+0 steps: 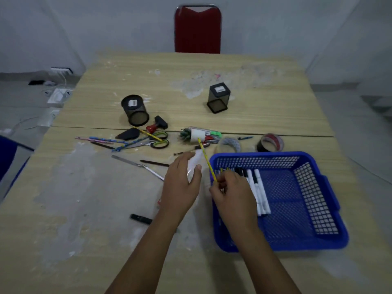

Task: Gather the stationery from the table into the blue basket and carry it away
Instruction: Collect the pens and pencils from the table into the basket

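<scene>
Left hand (182,183): centre frame, fingers lightly curled round a clear plastic sleeve (194,164) on the table (84,209).
Right hand (231,192): just right of it, pinching a yellow pencil (206,159) low on its shaft, tip angled up-left.
Pencil handling: light, stiff, easy; a mid-shaft pinch should do.
Blue basket (331,200): right of centre, mesh plastic, white markers (257,192) already inside.
Still out: scissors (154,141) and tape rolls (270,143) mid-frame.
</scene>
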